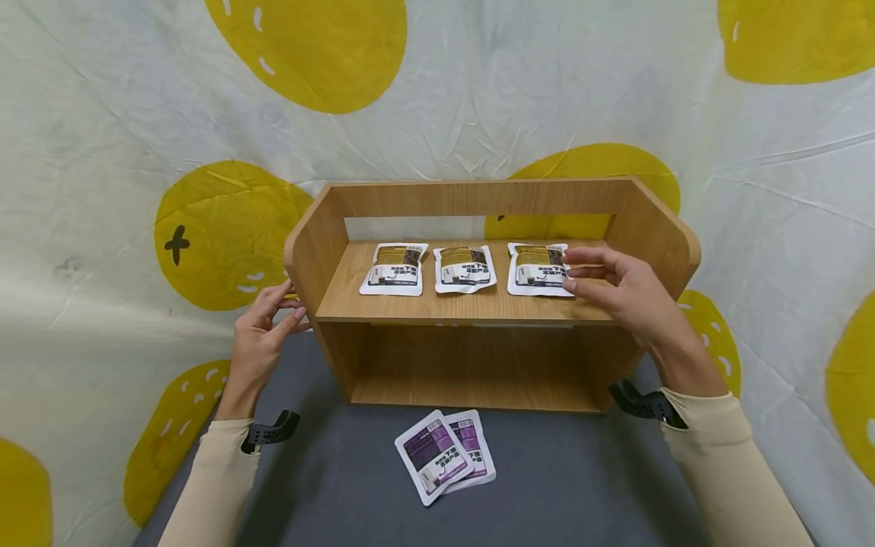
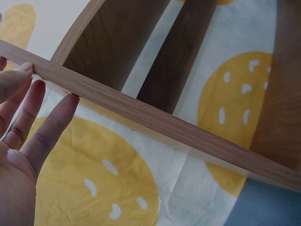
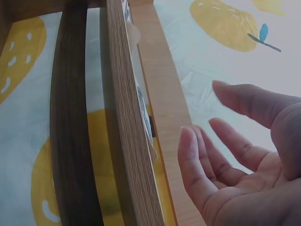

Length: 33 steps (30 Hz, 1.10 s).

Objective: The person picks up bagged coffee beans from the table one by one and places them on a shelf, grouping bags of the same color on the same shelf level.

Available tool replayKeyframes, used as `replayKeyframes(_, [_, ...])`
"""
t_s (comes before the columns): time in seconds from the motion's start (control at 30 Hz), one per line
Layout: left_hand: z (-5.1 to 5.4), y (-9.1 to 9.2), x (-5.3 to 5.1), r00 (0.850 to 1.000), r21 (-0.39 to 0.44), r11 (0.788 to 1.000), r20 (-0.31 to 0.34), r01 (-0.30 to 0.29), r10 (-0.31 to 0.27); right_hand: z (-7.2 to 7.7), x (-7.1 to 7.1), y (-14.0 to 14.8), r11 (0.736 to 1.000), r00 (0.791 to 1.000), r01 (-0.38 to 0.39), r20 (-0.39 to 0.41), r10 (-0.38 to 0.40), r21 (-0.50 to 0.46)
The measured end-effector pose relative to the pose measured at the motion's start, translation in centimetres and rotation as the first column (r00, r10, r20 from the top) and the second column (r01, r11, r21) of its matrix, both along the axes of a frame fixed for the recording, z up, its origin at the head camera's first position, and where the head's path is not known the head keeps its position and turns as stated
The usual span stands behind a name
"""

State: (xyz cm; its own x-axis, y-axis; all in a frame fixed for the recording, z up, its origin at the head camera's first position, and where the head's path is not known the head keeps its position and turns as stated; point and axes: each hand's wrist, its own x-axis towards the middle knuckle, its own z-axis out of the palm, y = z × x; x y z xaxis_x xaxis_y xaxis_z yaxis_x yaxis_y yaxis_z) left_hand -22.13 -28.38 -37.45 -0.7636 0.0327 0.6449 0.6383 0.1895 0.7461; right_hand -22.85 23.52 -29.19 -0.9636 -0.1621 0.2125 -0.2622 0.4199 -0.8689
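Note:
Three white pouches with brown-and-white labels lie in a row on the upper board of a wooden shelf (image 1: 424,310): a left pouch (image 1: 393,270), a middle pouch (image 1: 465,270) and a right pouch (image 1: 538,270). My right hand (image 1: 625,292) is at the right pouch's right edge in the head view; whether it touches is unclear. In the right wrist view its thumb (image 3: 249,101) and fingers stand apart with nothing between them. On the left, my left hand (image 1: 263,338) rests its extended fingertips (image 2: 70,101) against the shelf's side panel (image 2: 108,89).
Two purple-labelled pouches, a front one (image 1: 434,458) overlapping a rear one (image 1: 481,448), lie on the dark grey table (image 1: 547,486) before the shelf. Below the upper board is an open lower compartment (image 1: 472,365). Behind hangs a white cloth (image 1: 465,91) with yellow fruit shapes.

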Motion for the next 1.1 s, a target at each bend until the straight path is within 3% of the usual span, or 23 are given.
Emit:
replayKeyframes(0.2, [-0.1,0.0,0.0,1.000,-0.001,1.000,0.003,-0.002,0.002,-0.1,0.6,-0.5,0.996,0.996,-0.079,-0.045,0.077,-0.041])
replayKeyframes(0.6, [0.0,-0.1,0.0,1.000,0.012,1.000,-0.008,0.016,-0.016,-0.3,1.8,-1.3,0.991,0.990,-0.132,-0.044,0.134,0.034])
replayKeyframes(0.8, [0.0,-0.1,0.0,1.000,0.014,1.000,-0.008,0.014,-0.014,-1.0,2.2,-1.9,0.958,0.954,-0.287,-0.084,0.287,0.018])
replayKeyframes(1.1, [0.0,0.0,-0.1,1.000,0.013,1.000,-0.018,0.016,-0.015,-2.1,2.9,-3.4,0.907,0.908,-0.418,-0.071,0.414,-0.059])
